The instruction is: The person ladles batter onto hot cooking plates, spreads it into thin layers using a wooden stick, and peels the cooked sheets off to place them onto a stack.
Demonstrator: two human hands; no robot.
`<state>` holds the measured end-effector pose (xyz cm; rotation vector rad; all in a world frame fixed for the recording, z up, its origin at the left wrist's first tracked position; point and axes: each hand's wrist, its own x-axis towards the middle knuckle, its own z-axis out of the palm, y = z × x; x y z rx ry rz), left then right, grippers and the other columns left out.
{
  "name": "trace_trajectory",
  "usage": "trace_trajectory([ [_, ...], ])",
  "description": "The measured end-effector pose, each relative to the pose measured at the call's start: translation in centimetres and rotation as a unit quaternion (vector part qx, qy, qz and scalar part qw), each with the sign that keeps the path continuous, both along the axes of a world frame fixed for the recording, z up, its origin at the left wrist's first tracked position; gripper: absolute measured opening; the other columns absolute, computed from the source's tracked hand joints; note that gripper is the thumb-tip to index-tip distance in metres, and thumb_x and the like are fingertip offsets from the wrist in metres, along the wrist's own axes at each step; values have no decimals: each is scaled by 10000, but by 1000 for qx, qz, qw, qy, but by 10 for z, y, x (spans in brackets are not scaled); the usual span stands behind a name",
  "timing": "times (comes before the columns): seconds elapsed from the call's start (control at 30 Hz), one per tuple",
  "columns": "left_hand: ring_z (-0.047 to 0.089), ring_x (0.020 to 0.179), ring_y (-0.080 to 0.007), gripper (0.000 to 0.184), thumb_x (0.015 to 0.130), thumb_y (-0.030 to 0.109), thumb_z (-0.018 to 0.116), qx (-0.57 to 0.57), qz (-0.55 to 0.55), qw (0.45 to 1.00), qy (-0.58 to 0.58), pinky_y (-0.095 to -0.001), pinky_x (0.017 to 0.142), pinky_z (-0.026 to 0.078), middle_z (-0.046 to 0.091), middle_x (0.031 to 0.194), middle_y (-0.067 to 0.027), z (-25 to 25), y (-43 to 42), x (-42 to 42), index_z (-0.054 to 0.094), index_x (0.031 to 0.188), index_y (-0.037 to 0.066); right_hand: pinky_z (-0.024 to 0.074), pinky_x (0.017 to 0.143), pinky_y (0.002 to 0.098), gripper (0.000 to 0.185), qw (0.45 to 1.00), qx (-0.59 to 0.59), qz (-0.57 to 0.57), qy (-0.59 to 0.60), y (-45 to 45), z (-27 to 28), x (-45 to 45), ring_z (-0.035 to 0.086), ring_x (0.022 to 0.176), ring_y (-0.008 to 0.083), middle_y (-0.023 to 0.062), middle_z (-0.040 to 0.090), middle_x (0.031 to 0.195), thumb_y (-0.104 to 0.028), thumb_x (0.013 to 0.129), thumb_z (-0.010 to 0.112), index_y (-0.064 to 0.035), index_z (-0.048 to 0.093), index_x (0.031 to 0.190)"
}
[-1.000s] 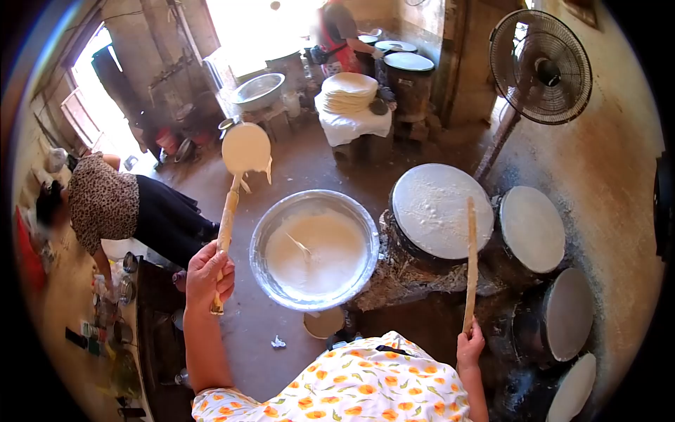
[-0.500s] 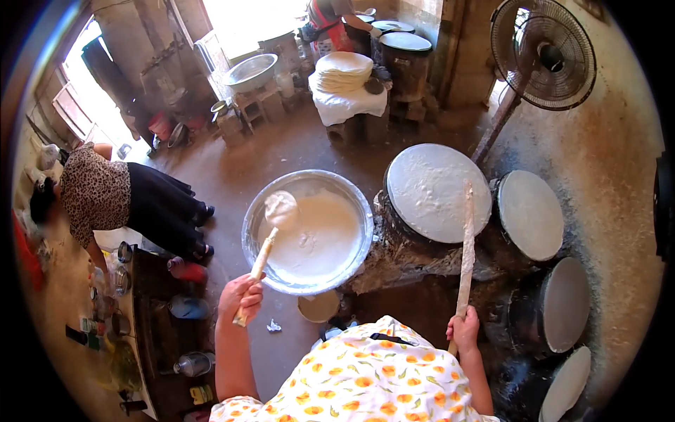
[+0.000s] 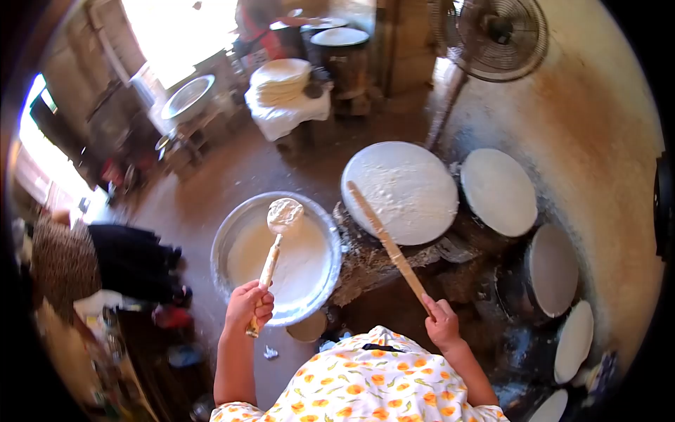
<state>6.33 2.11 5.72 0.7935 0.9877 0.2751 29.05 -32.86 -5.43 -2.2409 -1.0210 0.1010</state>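
Observation:
My left hand (image 3: 249, 307) grips the handle of a ladle (image 3: 271, 254), its bowl held above a wide metal basin (image 3: 217, 260) of pale batter (image 3: 302, 271). Wet batter coats the ladle's bowl. My right hand (image 3: 441, 323) is closed round the lower end of a long flat wooden stick (image 3: 391, 247). The stick's far end reaches over the left edge of a round griddle (image 3: 401, 193), whose white surface is lumpy with batter toward the middle. I cannot tell whether the tip touches it.
More round griddles (image 3: 499, 192) curve along the right wall. A standing fan (image 3: 499, 29) is behind them. A stack of flatbreads (image 3: 280, 83) sits on a cloth-covered stand ahead. One person (image 3: 67, 264) bends at the left beside a cluttered table; another person (image 3: 259, 28) is at the back.
My view has turned right. The stick has swung from the griddle's right side to its left edge. The ladle stays over the basin, now more upright in view.

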Motion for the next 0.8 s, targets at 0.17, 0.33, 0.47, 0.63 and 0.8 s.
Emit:
trace_trajectory([
  [0.17, 352, 372, -47, 119, 908, 100, 497, 32, -164, 985, -47, -197, 295, 298, 420, 596, -8, 34, -12, 88, 533, 974, 6, 499, 586, 365, 631, 996, 11, -75, -40, -20, 13, -4, 559, 678, 241, 59, 493, 762, 36, 674, 595, -257, 581, 1232],
  [0.33, 375, 387, -69, 100, 904, 90, 484, 96, -303, 943, -102, -230, 307, 318, 439, 608, -21, 64, -85, 203, 471, 822, 36, 498, 553, 348, 637, 980, 30, -165, -104, -84, 31, 27, 558, 652, 229, 57, 493, 769, 36, 679, 606, -259, 571, 1242],
  [0.47, 393, 385, -80, 117, 890, 91, 470, 164, -394, 894, -140, -240, 312, 345, 450, 619, -23, 72, -187, 292, 472, 784, 41, 488, 543, 353, 651, 958, 11, -254, -134, -164, 33, 68, 550, 641, 245, 75, 488, 775, 46, 681, 614, -225, 534, 1267],
  [0.63, 413, 373, -92, 101, 855, 55, 458, 165, -457, 850, -202, -248, 300, 351, 451, 595, -34, 66, -339, 385, 466, 757, 32, 490, 519, 367, 667, 922, -32, -356, -148, -283, 41, 105, 559, 656, 238, 71, 480, 813, 13, 715, 605, -235, 467, 1319],
  [0.8, 394, 346, -103, 109, 835, 15, 454, 114, -530, 811, -218, -253, 295, 346, 428, 533, -35, 36, -464, 453, 465, 727, 29, 490, 635, 393, 704, 896, -58, -435, -73, -376, 39, 112, 547, 760, 296, 112, 470, 857, 0, 711, 616, -214, 423, 1354],
])
